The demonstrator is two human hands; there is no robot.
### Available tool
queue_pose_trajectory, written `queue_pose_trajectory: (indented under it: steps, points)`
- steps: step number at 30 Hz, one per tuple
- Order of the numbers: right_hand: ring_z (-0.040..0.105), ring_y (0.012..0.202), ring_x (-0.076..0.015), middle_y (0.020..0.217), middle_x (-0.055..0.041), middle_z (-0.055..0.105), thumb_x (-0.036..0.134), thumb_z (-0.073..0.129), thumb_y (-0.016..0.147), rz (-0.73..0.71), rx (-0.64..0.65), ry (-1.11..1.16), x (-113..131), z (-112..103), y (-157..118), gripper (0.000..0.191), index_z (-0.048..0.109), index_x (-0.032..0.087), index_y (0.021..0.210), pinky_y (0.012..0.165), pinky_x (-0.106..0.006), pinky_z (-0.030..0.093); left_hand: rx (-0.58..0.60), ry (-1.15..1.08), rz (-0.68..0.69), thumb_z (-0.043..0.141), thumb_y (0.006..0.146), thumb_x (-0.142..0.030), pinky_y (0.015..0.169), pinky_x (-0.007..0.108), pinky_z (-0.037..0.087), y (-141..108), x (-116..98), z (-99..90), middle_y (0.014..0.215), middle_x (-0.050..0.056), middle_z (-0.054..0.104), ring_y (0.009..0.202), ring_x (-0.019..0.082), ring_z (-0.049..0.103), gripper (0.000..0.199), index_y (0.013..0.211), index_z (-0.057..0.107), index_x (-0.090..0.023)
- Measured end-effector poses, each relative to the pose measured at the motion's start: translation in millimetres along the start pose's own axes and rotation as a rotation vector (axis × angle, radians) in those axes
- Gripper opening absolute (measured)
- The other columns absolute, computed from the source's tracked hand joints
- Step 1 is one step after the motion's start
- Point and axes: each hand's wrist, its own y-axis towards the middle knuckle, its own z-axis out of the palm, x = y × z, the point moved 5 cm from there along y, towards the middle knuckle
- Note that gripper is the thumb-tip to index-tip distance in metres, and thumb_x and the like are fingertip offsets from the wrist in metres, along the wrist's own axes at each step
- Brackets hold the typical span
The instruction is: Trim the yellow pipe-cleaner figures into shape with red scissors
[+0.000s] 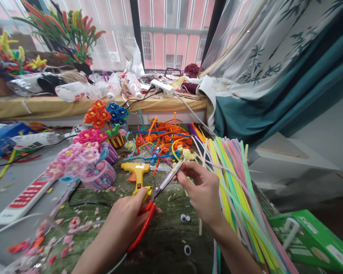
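Note:
My left hand is closed round the handles of red-handled scissors, whose blades point up and to the right. Their tips reach a small pale yellow fuzzy piece, pinched between the fingers of my right hand. Whether the blades are fully closed is unclear. Just behind the scissors lies a yellow glue gun. Bundled pastel pipe cleaners lie right of my right hand. Googly eyes rest on the dark green table below.
Pink and purple flower pots stand at the left, near a white and red glue-stick-like bar. Orange pieces are scattered behind. A green box is at the lower right; bottles line the sill.

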Motion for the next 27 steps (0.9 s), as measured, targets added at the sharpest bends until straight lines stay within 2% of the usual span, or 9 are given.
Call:
queue_pose_trajectory:
  steps: [7,15,19,27]
  points:
    - [0.065,0.066,-0.0155,0.070,0.0007,0.068,0.017,0.064,0.080,-0.004,0.017,-0.028,1.2,0.4,-0.5,0.005,0.068,0.021,0.077,0.064,-0.028,0.053,-0.005,0.079,0.031,0.060,0.087,-0.032,0.052,0.024,0.038,-1.3,3.8,1.4,0.060,-0.002,0.069,0.055,0.020,0.067,0.013,0.079,0.053,-0.025]
    - [0.064,0.065,-0.0157,0.071,-0.0008,0.065,0.014,0.061,0.082,-0.169,0.019,-0.266,9.9,-1.0,0.8,0.008,0.064,0.018,0.076,0.065,-0.029,0.050,0.045,0.221,-0.010,0.063,0.087,-0.033,0.054,0.024,0.038,-0.9,10.5,0.6,0.068,0.002,0.074,0.065,0.026,0.073,0.013,0.081,0.058,-0.022]
    - [0.061,0.064,-0.0147,0.070,-0.0012,0.064,0.012,0.060,0.083,-0.271,0.027,-0.356,15.2,-1.0,0.6,0.010,0.064,0.017,0.076,0.064,-0.028,0.048,0.023,0.269,-0.009,0.059,0.090,-0.040,0.052,0.026,0.035,-1.4,12.4,-0.7,0.066,0.003,0.073,0.064,0.027,0.073,0.020,0.082,0.059,-0.022]
    - [0.059,0.063,-0.0129,0.069,-0.0002,0.063,0.008,0.059,0.083,-0.348,0.050,-0.405,20.7,-1.4,0.8,0.013,0.063,0.017,0.075,0.063,-0.026,0.047,-0.035,0.272,0.040,0.051,0.093,-0.045,0.050,0.025,0.030,-3.7,13.0,0.0,0.058,0.000,0.066,0.053,0.022,0.065,0.029,0.078,0.059,-0.022]
